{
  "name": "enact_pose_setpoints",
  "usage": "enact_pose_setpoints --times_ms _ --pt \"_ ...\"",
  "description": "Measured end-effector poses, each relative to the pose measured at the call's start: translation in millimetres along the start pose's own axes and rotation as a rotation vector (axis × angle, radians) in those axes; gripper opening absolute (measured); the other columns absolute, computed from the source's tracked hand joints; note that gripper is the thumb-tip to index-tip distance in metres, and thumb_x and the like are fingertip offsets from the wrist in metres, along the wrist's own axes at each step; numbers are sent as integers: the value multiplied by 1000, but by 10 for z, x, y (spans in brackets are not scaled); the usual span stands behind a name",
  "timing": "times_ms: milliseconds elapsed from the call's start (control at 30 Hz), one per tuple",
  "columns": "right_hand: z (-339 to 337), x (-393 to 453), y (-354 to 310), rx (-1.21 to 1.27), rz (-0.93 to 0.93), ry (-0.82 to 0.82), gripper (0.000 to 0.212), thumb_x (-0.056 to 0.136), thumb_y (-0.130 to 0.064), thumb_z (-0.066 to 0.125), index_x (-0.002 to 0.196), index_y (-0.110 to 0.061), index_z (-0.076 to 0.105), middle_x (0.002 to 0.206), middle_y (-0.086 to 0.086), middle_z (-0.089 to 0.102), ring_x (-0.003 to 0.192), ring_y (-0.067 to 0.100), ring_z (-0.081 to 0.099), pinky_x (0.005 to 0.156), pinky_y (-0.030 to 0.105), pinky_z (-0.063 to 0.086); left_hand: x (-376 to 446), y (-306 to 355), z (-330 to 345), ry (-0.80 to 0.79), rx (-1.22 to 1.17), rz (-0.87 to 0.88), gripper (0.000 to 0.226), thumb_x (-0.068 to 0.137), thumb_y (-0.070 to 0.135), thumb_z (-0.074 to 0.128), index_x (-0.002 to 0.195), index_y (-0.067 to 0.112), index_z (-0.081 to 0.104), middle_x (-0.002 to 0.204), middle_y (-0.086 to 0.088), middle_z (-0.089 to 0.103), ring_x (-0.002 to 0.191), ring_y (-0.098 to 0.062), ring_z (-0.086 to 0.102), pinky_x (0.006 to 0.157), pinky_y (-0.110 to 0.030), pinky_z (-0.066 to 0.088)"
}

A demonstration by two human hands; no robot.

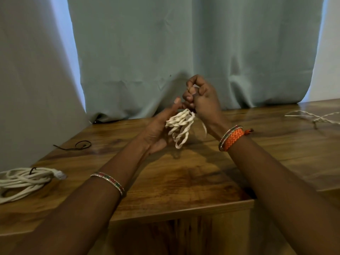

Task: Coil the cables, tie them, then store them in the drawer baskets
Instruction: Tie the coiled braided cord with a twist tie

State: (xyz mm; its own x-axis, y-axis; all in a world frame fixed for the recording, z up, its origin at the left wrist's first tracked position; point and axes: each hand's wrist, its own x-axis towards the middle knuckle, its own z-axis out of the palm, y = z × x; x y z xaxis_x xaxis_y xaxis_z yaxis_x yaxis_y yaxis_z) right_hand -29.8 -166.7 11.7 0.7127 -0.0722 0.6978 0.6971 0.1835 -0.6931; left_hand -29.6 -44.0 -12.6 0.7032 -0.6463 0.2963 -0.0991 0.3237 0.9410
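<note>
The small white coil (179,128) hangs above the table (184,181) between both hands, loops running down and away. The left hand (158,133) cradles it, fingers hidden behind; the right hand (200,96), just above, pinches its top end. Any tie is too blurred to see
</note>
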Motion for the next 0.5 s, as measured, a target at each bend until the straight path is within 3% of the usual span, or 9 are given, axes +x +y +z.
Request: enact_pose_setpoints --times_ms 100,167,233,333,400,433,500 --pt "-34 -24 30 -205 -100 69 29 77 14 36 72 -14 42 62 0 33 55 7 36 47 15 32 53 -63 -5 29 127 21 26 77 35 63 92 14 58 73 1 68 60 -7 64 53 -19 51" --pt "-82 -7 22 -124 -74 183 32 75 18 31 73 -13 41 62 2 31 49 5 34 43 15 30 92 -106 18 73 157 31 35 73 39 65 97 14 57 86 -2 68 72 -11 65 63 -24 55" --pt "-97 22 13 64 -24 319 37 79 22 25 73 -12 39 61 2 31 42 2 33 38 14 27 113 -176 64 75 161 -6 56 71 46 64 114 10 58 104 -9 68 91 -19 66 82 -34 56" --pt "-34 14 46 117 23 353 36 85 18 25 73 -14 38 58 1 34 37 3 30 36 14 23 93 -273 129 46 139 -59 56 82 49 57 125 14 56 123 -13 63 119 -29 55 106 -50 38" --pt "-25 8 78 94 8 314 36 87 17 26 74 -14 38 56 -1 36 38 5 30 37 15 24 92 -300 86 54 83 -28 51 84 41 61 122 8 55 123 -21 59 115 -33 54 105 -53 36" --pt "-33 4 82 92 -2 297 35 87 17 26 74 -14 39 55 -1 36 39 5 31 37 15 24 106 -301 46 67 103 -7 44 83 40 62 114 9 58 112 -21 60 104 -33 56 99 -51 42" --pt "-69 -2 75 65 -21 280 35 87 17 26 75 -13 39 56 -1 36 42 6 33 39 16 27 104 -278 31 71 199 38 26 87 38 61 91 12 61 84 -12 62 77 -21 60 74 -36 54"
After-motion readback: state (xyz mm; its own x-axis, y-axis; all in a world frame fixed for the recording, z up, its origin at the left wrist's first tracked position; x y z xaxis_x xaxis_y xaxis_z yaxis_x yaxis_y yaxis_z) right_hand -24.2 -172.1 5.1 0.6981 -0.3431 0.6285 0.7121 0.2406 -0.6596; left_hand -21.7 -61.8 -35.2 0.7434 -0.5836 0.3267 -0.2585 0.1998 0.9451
